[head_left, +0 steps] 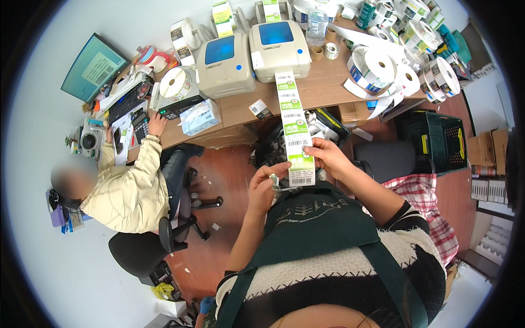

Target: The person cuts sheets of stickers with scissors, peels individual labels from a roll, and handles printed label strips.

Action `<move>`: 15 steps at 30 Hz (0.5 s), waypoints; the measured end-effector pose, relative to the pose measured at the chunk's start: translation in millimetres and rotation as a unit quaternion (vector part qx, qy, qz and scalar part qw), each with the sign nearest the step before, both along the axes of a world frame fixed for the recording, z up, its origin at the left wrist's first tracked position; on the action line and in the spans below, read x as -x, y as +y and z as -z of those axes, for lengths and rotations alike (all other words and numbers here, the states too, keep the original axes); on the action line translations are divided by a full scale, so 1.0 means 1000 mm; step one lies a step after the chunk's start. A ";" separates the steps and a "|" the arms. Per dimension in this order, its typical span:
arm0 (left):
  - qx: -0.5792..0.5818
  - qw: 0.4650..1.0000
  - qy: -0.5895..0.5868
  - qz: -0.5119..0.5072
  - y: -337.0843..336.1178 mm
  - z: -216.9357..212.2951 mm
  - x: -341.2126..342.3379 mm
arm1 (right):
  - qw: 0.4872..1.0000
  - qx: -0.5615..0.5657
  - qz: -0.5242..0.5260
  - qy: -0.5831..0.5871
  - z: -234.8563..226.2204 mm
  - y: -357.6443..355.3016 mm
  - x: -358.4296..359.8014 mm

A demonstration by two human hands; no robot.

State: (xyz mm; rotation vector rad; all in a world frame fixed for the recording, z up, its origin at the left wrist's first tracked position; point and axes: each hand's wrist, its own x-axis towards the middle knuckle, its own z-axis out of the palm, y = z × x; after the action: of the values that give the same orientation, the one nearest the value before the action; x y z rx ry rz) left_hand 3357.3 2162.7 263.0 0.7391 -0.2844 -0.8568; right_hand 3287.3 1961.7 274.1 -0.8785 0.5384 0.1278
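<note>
Wooden tabletop (328, 87) runs across the upper frame, red-brown floor (229, 169) below it, pale wall at far left.

Upper left: tilted monitor (94, 66) with teal screen, black keyboard (127, 102) beside it. A seated co-worker in a cream quilted jacket (131, 188) sits at left of centre on a black office chair (158, 240), one hand resting on a calculator (143, 127).

Left of centre on the tabletop: white label roll (174, 82), a tissue box (200, 116) near the front edge, then two beige label printers side by side, left printer (224, 64) and right printer (279, 49), both with blue lids.

Centre: a long strip of labels (294, 128), white with green blocks and barcodes, hangs from the right printer's slot down toward the wearer. Left hand (266, 188), lower centre, fingers closed, pinching the strip's lower left corner area; a small bit of label shows between them. Right hand (327, 157), just right of the strip, fingers closed on its right edge near the bottom. Strip's end is held above a dark green apron (311, 224) worn over a black-and-white knit.

Right: clear water bottle (316, 26) behind the printers, many large label rolls (383, 68) piled at the upper right, loose backing paper trailing off the edge. Dark green plastic crate (437, 139) on the floor at right; red plaid cloth (429, 205) below it.
</note>
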 end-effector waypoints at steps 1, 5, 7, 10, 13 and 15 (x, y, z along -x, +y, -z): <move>-0.007 1.000 -0.004 0.001 0.000 -0.004 -0.001 | 1.000 0.002 -0.004 -0.009 -0.006 0.000 0.001; -0.015 1.000 0.006 -0.010 -0.003 -0.022 -0.002 | 0.999 0.001 -0.011 -0.032 -0.033 0.002 0.000; -0.013 1.000 0.019 -0.019 -0.003 -0.030 -0.002 | 0.999 -0.007 -0.018 -0.043 -0.045 0.001 0.001; -0.001 1.000 0.013 -0.017 -0.002 -0.036 -0.003 | 0.998 -0.014 -0.018 -0.052 -0.045 0.001 0.000; 0.010 1.000 0.019 -0.019 -0.003 -0.045 -0.003 | 0.997 -0.016 -0.026 -0.065 -0.045 -0.001 0.000; 0.012 1.000 0.007 -0.020 -0.001 -0.043 -0.003 | 0.997 -0.016 -0.027 -0.073 -0.046 0.000 -0.001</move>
State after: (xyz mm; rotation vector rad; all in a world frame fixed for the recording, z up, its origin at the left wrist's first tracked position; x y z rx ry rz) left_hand 3360.2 2161.4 306.1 0.7145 -0.2654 -0.8194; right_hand 3288.7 1961.5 319.7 -0.8633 0.3751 0.1207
